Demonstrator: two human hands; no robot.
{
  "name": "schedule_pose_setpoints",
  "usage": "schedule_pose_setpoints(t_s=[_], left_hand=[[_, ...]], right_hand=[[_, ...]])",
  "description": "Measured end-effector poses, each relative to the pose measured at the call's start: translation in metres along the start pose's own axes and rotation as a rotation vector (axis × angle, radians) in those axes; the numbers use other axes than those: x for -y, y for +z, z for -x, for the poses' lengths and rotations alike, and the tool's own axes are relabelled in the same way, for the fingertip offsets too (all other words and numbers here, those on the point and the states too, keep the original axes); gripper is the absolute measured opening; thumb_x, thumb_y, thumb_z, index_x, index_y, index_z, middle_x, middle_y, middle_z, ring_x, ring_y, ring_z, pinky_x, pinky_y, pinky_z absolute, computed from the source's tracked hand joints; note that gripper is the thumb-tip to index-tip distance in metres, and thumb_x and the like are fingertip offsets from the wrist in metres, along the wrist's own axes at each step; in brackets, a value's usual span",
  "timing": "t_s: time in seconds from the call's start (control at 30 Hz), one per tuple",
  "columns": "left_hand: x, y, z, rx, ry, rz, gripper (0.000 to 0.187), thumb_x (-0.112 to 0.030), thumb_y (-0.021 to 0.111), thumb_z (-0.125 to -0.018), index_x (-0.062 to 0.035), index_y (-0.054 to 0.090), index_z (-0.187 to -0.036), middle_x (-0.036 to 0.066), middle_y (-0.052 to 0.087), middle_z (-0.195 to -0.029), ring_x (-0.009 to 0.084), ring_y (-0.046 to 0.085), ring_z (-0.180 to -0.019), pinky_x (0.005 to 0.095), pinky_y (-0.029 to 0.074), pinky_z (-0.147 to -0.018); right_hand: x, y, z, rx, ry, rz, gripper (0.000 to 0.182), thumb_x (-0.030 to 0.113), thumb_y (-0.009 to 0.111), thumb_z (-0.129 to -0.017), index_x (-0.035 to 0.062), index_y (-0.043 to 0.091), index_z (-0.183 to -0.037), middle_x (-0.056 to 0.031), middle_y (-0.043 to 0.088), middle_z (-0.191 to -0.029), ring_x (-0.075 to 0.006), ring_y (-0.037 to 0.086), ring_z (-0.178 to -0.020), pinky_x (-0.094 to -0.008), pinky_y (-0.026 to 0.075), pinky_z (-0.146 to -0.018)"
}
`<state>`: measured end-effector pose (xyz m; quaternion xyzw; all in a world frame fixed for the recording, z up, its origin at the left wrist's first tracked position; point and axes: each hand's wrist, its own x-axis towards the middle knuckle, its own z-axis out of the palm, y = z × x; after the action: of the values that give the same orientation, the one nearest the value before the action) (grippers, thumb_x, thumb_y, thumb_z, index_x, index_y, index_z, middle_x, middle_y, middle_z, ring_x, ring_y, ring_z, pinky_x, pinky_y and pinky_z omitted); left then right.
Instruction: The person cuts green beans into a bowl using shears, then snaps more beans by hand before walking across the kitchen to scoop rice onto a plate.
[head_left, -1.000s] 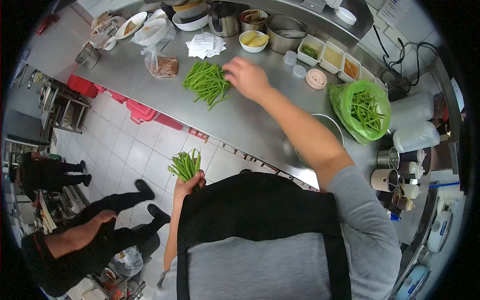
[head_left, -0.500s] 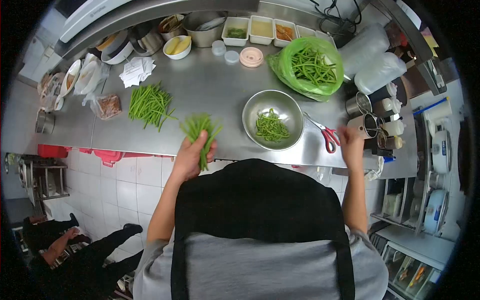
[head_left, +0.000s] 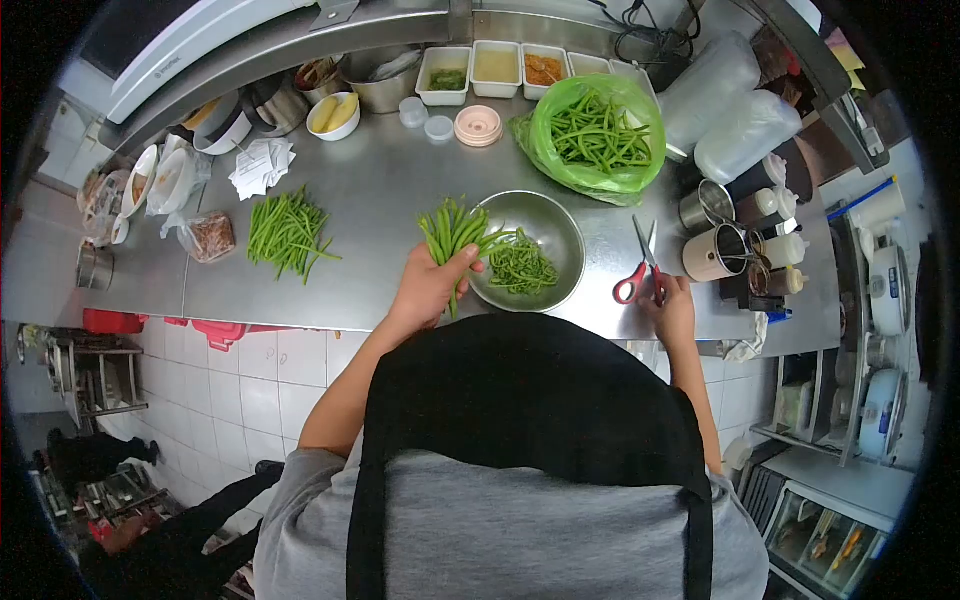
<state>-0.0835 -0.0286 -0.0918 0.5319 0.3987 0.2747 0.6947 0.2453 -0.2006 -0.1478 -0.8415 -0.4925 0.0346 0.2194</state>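
Observation:
My left hand [head_left: 437, 281] is closed around a bunch of green beans [head_left: 455, 228], held at the left rim of a steel mixing bowl [head_left: 562, 222]. Cut bean trimmings or short pieces [head_left: 522, 264] lie inside the bowl. To the right of it, my right hand [head_left: 674, 309] has its fingers on the red handle of a pair of scissors [head_left: 634, 284], whose blades point away from me and stand slightly apart. A pile of green beans [head_left: 287, 235] rests on the steel counter at the left. More whole beans fill a green plastic bag [head_left: 540, 160] behind the bowl.
White containers of ingredients [head_left: 446, 97] line the back, near a pink lid [head_left: 478, 126] and a bowl of yellow pieces [head_left: 333, 117]. Squeeze bottles [head_left: 785, 250] and a utensil pot [head_left: 702, 258] stand at right. Paper slips [head_left: 262, 167] lie at left. Another person [head_left: 190, 530] is at lower left.
My left hand has carried the beans rightward to the bowl. My right hand has come down onto the scissors, which have turned and spread their blades.

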Motion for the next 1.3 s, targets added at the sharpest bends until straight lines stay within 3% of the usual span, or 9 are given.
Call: schedule_pose_setpoints(t_s=[0.3,0.5,0.7,0.87,0.97,1.0,1.1,1.17,1.3], left_hand=[[0.007,0.007,-0.001,-0.124,-0.008,0.02,0.019,-0.02,0.056,-0.089,-0.0025,0.053,-0.097,0.005,0.058,-0.073,0.009,0.044,-0.05,0.0221,0.036,-0.044],[0.0,0.009,0.006,-0.092,-0.06,0.063,0.019,-0.021,0.052,-0.091,-0.0032,0.051,-0.099,0.006,0.056,-0.07,0.0105,0.046,-0.05,0.023,0.036,-0.043],[0.003,0.002,0.008,-0.152,0.011,0.094,0.017,-0.019,0.052,-0.091,-0.0032,0.052,-0.094,0.006,0.057,-0.07,0.0098,0.045,-0.051,0.0229,0.036,-0.045],[0.004,0.002,0.01,-0.222,0.08,0.045,0.014,-0.017,0.055,-0.089,-0.0029,0.053,-0.091,0.004,0.058,-0.072,0.0079,0.044,-0.051,0.0223,0.036,-0.047],[0.005,0.003,0.008,-0.264,0.139,-0.055,0.016,-0.017,0.056,-0.089,-0.0019,0.054,-0.092,0.004,0.059,-0.072,0.0067,0.045,-0.053,0.0222,0.037,-0.047],[0.007,0.004,0.006,-0.281,0.167,-0.099,0.016,-0.017,0.056,-0.089,-0.0014,0.054,-0.092,0.004,0.059,-0.072,0.0063,0.045,-0.054,0.0221,0.037,-0.048],[0.01,0.008,0.003,-0.328,0.214,-0.253,0.018,-0.018,0.056,-0.089,-0.0001,0.055,-0.093,0.004,0.06,-0.074,0.0059,0.047,-0.056,0.0219,0.038,-0.049],[0.011,0.013,0.0,-0.319,0.232,-0.265,0.018,-0.017,0.057,-0.088,0.0004,0.056,-0.094,0.005,0.061,-0.076,0.0075,0.051,-0.06,0.0232,0.041,-0.053],[0.015,0.023,-0.003,-0.319,0.286,-0.299,0.028,-0.016,0.061,-0.084,0.0029,0.054,-0.104,0.015,0.065,-0.079,0.0207,0.064,-0.071,0.0315,0.049,-0.066]], right_hand=[[0.017,0.005,0.002,0.003,0.159,0.193,0.04,0.035,0.069,-0.069,0.006,0.06,-0.095,-0.014,0.056,-0.095,-0.0321,0.054,-0.088,-0.0429,0.046,-0.074],[0.007,0.011,-0.004,-0.168,-0.005,0.069,0.047,0.022,0.074,-0.062,0.0063,0.058,-0.103,-0.0137,0.055,-0.1,-0.0329,0.052,-0.097,-0.0413,0.045,-0.082],[-0.02,0.002,-0.003,-0.062,0.213,0.088,0.035,0.018,0.073,-0.061,0.0003,0.059,-0.087,-0.0195,0.056,-0.088,-0.0352,0.058,-0.08,-0.0401,0.048,-0.073],[-0.04,-0.003,0.007,0.177,0.225,0.178,0.032,0.026,0.068,-0.071,0.0014,0.06,-0.091,-0.0184,0.061,-0.083,-0.0364,0.06,-0.077,-0.0413,0.048,-0.073],[-0.022,-0.014,0.013,0.213,0.252,-0.006,0.027,0.021,0.065,-0.076,0.0002,0.06,-0.092,-0.0161,0.063,-0.076,-0.0297,0.062,-0.069,-0.038,0.049,-0.069],[-0.011,-0.02,0.017,0.278,0.283,-0.389,0.018,0.015,0.062,-0.081,0.0008,0.059,-0.09,-0.0104,0.063,-0.073,-0.0201,0.061,-0.063,-0.0324,0.049,-0.064],[0.042,-0.043,0.026,0.557,0.284,-0.947,0.014,0.014,0.062,-0.083,0.0014,0.059,-0.089,-0.0036,0.061,-0.075,-0.0107,0.057,-0.069,-0.0259,0.046,-0.065],[0.076,-0.052,0.028,0.716,0.079,-0.827,0.018,0.017,0.064,-0.083,0.0014,0.059,-0.09,0.0005,0.059,-0.08,-0.0082,0.054,-0.073,-0.0232,0.043,-0.067],[0.1,-0.041,0.021,0.924,0.073,-0.879,0.027,0.025,0.066,-0.082,0.0009,0.06,-0.093,0.001,0.058,-0.08,-0.0066,0.05,-0.073,-0.0218,0.041,-0.066]])
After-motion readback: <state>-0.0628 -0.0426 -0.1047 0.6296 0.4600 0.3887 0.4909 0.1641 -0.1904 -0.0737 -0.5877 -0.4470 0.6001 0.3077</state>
